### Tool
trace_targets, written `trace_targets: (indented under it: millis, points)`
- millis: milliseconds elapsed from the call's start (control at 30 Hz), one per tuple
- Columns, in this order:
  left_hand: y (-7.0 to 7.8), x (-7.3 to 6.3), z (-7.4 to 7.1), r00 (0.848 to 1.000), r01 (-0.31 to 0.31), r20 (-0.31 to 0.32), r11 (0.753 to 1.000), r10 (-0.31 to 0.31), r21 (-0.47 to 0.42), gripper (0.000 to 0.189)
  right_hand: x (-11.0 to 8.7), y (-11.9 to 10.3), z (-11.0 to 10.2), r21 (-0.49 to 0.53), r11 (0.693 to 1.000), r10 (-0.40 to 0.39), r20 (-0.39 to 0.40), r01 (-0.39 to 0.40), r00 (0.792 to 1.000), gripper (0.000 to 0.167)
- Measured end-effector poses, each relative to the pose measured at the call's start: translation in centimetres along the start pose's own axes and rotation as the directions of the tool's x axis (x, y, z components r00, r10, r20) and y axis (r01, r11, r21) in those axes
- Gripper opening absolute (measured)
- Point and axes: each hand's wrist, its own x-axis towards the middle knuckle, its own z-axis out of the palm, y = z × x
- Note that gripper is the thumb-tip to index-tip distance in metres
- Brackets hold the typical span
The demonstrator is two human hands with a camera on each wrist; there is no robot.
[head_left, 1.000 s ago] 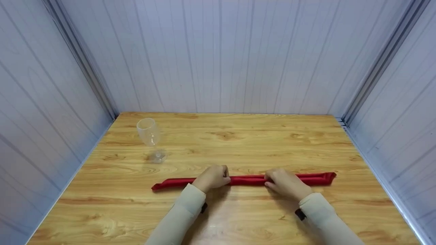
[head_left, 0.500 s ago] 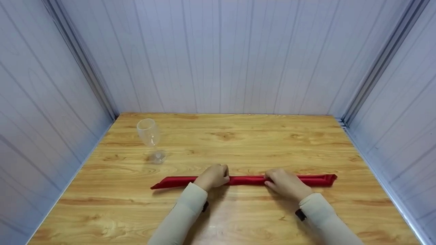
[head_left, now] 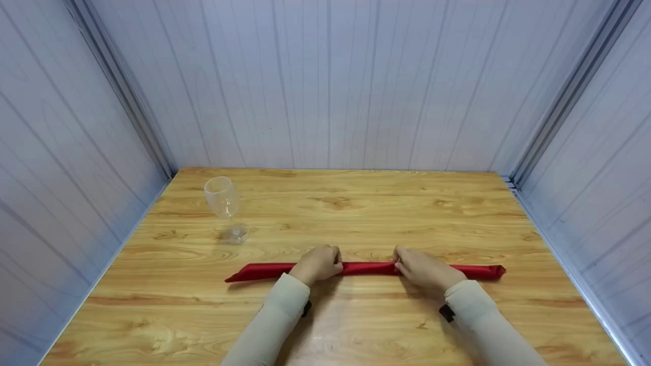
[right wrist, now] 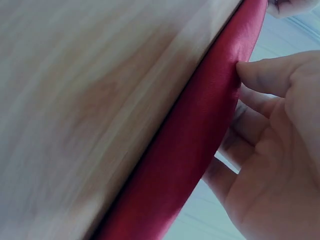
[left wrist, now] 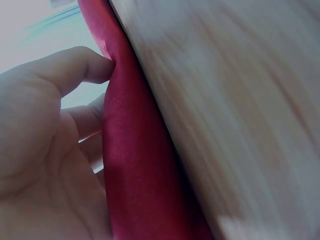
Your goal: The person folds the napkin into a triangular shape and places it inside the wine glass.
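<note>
A long strip of red satiny cloth [head_left: 368, 268], rolled or folded narrow, lies left to right across the front half of the wooden table. My left hand [head_left: 318, 264] pinches it left of its middle; in the left wrist view the thumb presses into the red cloth [left wrist: 142, 165] with the fingers behind it. My right hand [head_left: 427, 267] pinches it right of the middle, thumb against the near side of the cloth [right wrist: 185, 140] in the right wrist view. The left end tapers to a point; the right end is blunt.
A clear stemmed glass [head_left: 222, 201] stands upright at the back left of the wooden table [head_left: 356, 213]. Pale panelled walls [head_left: 325, 86] close off the back and both sides.
My right hand has shifted its grip on the cloth, and the right part of the strip looks narrower, rolled over. The left end lifted and straightened slightly; the left hand stays nearly still.
</note>
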Motion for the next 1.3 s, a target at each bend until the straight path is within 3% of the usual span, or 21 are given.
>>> trace_targets:
  millis: [300,433,567,833,967,1167,1300]
  points:
    - [-0.2,0.2,0.1,1.0,0.014,0.008,1.0,-0.014,-0.012,0.007,0.6,0.5,-0.8,0.093,0.995,0.017,0.079,-0.024,0.997,0.005]
    - [-0.2,0.2,0.1,1.0,0.009,0.012,1.0,-0.009,-0.015,0.006,0.9,0.3,-0.9,0.086,0.995,0.041,0.101,-0.05,0.994,0.005]
    - [-0.3,0.1,0.1,1.0,-0.015,0.002,1.0,0.015,-0.014,0.005,0.9,0.0,-0.8,0.028,0.998,0.048,0.06,-0.05,0.997,0.005]
    - [-0.6,-0.1,0.1,0.998,-0.047,-0.033,0.999,0.047,-0.008,0.004,0.8,0.1,-0.4,-0.147,0.988,-0.056,-0.105,0.04,0.993,0.01]
    - [-0.6,0.1,0.0,0.995,-0.067,-0.074,0.997,0.07,0.045,0.003,0.9,0.2,-0.5,-0.101,0.994,-0.056,-0.119,0.044,0.991,0.008]
    - [-0.3,0.3,0.0,0.972,-0.169,-0.147,0.981,0.182,0.099,0.015,1.3,-0.4,-0.3,-0.032,0.997,-0.078,-0.144,0.074,0.987,0.012]
    - [0.0,0.3,0.1,0.961,-0.213,-0.161,0.973,0.225,0.085,0.018,1.3,-1.0,0.0,-0.028,0.999,-0.025,-0.144,0.022,0.989,0.012]
